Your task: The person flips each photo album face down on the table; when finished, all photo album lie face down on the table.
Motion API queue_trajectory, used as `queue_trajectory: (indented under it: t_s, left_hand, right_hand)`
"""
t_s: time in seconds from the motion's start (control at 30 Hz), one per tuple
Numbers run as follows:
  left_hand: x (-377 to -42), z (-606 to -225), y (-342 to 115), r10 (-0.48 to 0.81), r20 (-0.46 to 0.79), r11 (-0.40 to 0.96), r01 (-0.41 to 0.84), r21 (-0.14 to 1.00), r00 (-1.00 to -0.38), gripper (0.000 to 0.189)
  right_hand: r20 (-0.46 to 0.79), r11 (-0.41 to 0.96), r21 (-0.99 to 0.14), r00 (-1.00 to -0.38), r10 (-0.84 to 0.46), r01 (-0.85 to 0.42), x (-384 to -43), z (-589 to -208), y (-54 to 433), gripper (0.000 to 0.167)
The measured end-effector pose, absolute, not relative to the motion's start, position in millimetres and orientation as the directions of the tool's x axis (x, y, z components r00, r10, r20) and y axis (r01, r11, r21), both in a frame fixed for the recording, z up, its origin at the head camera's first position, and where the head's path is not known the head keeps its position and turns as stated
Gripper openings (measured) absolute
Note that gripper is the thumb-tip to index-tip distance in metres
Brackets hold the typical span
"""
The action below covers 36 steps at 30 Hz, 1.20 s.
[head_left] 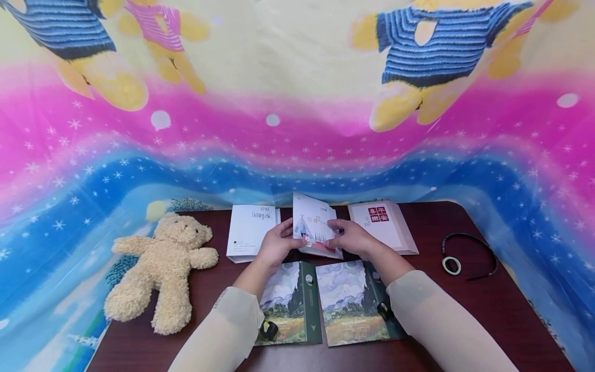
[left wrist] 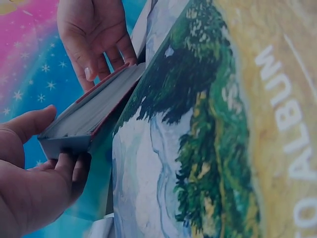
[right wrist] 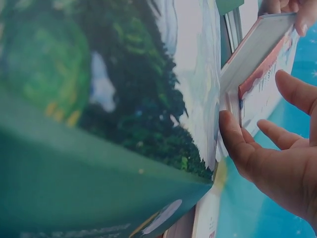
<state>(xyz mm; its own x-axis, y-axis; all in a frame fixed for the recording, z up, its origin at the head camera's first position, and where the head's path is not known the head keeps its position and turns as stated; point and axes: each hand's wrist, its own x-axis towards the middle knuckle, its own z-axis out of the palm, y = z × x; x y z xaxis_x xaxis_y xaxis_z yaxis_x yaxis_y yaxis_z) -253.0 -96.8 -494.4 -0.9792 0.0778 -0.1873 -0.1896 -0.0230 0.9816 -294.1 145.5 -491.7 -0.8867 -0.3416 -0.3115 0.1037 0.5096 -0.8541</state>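
Note:
Both hands are at a small photo album [head_left: 316, 227] with a white cover showing a tent, tilted up near the back of the table. My left hand [head_left: 279, 243] grips its left side, thumb at the cover's edge and fingers curled under the spine. In the left wrist view the thick page block [left wrist: 99, 104] faces the camera. At the album's right side, my right hand [head_left: 350, 237] has its fingers extended and spread, with fingertips right at the edge in the right wrist view. Closer to me lie two landscape-painted albums [head_left: 288, 305], partly covered by the forearms.
White albums stand on either side: one [head_left: 251, 232] at left, another with red characters [head_left: 386, 227] at right. A plush bear [head_left: 162, 274] lies at the table's left. Toward the right edge is a dark cord with a pale ring [head_left: 451, 265]. Printed cloth [head_left: 297, 155] hangs behind.

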Motion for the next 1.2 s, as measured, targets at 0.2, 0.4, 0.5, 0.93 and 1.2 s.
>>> queue_trajectory:
  t_s: [0.2,0.4,0.5,0.93,1.2]
  left_hand:
    - [-250,-491,-99,0.079,-0.163,-0.034,-0.166,0.986,-0.983,0.086]
    - [-248,-487,-102,0.077,-0.176,-0.048,-0.18,0.982,-0.981,0.085]
    - [-246,-485,-103,0.077,-0.173,-0.043,-0.177,0.983,-0.982,0.084]
    - [-245,-478,-102,0.078,-0.098,-0.012,-0.099,0.995,-0.992,0.081]
    - [-243,-469,-99,0.055,-0.057,0.042,-0.055,0.998,-0.997,0.077]
  right_hand:
    - [-0.305,0.466,-0.878,-0.878,-0.368,0.11,-294,-491,143,0.074]
    - [-0.318,0.435,-0.89,-0.867,-0.383,0.134,-292,-488,138,0.075]
    - [-0.321,0.427,-0.893,-0.863,-0.39,0.139,-293,-489,135,0.075]
    - [-0.318,0.399,-0.906,-0.852,-0.415,0.144,-291,-485,125,0.073]
    - [-0.316,0.378,-0.914,-0.846,-0.43,0.149,-289,-483,119,0.073]
